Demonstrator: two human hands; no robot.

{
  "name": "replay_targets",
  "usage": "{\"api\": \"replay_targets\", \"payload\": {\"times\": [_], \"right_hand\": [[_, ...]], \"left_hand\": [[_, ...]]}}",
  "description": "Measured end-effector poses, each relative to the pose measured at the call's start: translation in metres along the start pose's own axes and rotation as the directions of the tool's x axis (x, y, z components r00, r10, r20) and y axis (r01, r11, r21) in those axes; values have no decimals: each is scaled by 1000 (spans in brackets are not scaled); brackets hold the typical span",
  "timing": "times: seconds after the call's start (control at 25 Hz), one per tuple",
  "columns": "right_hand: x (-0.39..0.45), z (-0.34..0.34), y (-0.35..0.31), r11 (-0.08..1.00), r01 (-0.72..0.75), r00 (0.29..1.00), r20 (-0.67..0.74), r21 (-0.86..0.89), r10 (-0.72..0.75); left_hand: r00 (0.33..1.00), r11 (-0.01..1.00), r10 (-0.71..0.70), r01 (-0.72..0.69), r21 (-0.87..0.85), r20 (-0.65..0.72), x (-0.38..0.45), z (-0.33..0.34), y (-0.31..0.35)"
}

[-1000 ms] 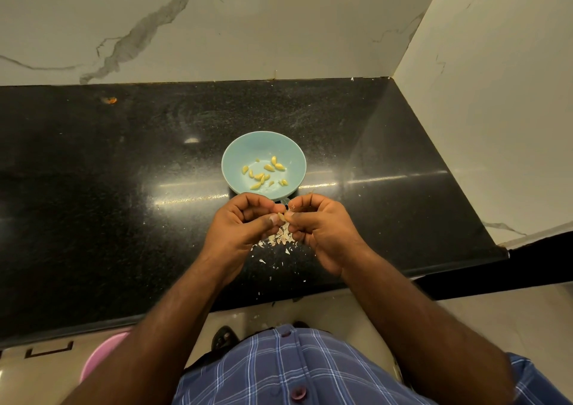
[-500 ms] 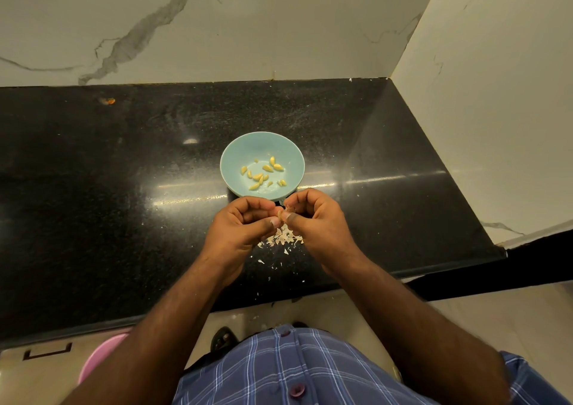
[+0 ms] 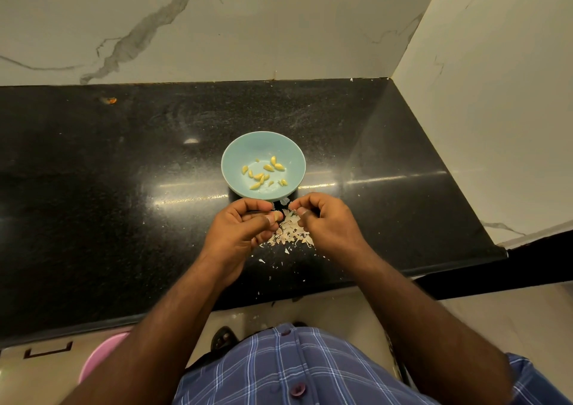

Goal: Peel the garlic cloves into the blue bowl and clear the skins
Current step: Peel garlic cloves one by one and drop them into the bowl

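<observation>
- Pinching a garlic clove (image 3: 277, 215) between thumb and curled fingers, the left hand (image 3: 245, 230) is hovering at the blue bowl's (image 3: 235, 156) 6 o'clock; the clove's axis is too hidden to tell.
- Pinching a skin flake (image 3: 293, 213), the right hand (image 3: 325, 221) is hanging over the skins pile (image 3: 291, 234).
- Peeled cloves (image 3: 263, 172) are lying in the bowl, pointing various ways.

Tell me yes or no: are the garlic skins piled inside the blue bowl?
No. The skins lie on the black counter in front of the blue bowl.

Just one cam here, head-mounted and wide-angle, looking forward and steeply down over the near edge of the black worktop (image 3: 93, 218). It's close in, with the far right corner by the walls in view.
</observation>
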State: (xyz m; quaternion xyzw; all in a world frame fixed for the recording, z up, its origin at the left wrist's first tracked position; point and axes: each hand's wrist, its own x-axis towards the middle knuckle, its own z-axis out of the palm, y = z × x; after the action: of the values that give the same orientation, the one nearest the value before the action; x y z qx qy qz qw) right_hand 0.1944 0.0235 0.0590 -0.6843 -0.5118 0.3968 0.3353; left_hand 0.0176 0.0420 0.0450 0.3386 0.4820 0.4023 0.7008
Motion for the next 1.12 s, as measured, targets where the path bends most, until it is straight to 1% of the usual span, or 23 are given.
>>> {"api": "replay_targets", "payload": {"times": [0.08,0.16,0.2,0.32,0.4,0.52,0.6,0.68,0.76,0.8,0.88,0.92,1.0,1.08,1.12], "right_hand": [[-1,-4,2,993,66,998,-15,-94,-67],[-1,-8,5,979,96,995,18,-180,-94],[0,-9,5,975,112,994,39,-194,-107],[0,-6,3,977,188,981,76,-97,-181],[-2,-1,0,974,214,974,94,-72,-207],[-2,7,1,966,252,968,23,-53,-251],[-2,10,2,977,213,977,-6,14,-213],[-3,13,4,983,169,986,6,69,-169],[-3,14,3,986,147,988,31,82,-150],[-2,13,3,986,135,989,47,94,-139],[-2,8,2,984,104,992,63,147,-114],[-2,7,1,982,98,991,70,164,-110],[-2,7,2,985,107,989,88,137,-120],[-4,10,2,990,96,992,76,105,-104],[-4,10,3,991,79,995,54,112,-85]], "left_hand": [[1000,1000,-14,14,0,-1,-1,0,0],[1000,1000,-26,26,5,-3,-1,0,1],[999,999,-31,31,11,-7,-1,0,1],[999,998,-40,41,42,-14,-1,0,1],[999,997,-43,44,65,-23,-1,1,1],[998,996,-50,51,72,-23,-2,4,2],[998,996,-53,55,73,-23,-3,5,2],[998,995,-59,61,73,-30,-5,6,1],[998,995,-45,49,82,-43,-7,6,-1],[998,994,-22,27,109,-53,-8,6,-2],[996,971,62,-46,236,-59,-8,4,-4],[993,946,105,-84,313,-51,-7,4,-5],[988,890,154,-126,439,-27,-6,4,-6],[986,851,167,-143,505,-3,-6,5,-6],[986,855,165,-144,498,3,-8,5,-6]]}}
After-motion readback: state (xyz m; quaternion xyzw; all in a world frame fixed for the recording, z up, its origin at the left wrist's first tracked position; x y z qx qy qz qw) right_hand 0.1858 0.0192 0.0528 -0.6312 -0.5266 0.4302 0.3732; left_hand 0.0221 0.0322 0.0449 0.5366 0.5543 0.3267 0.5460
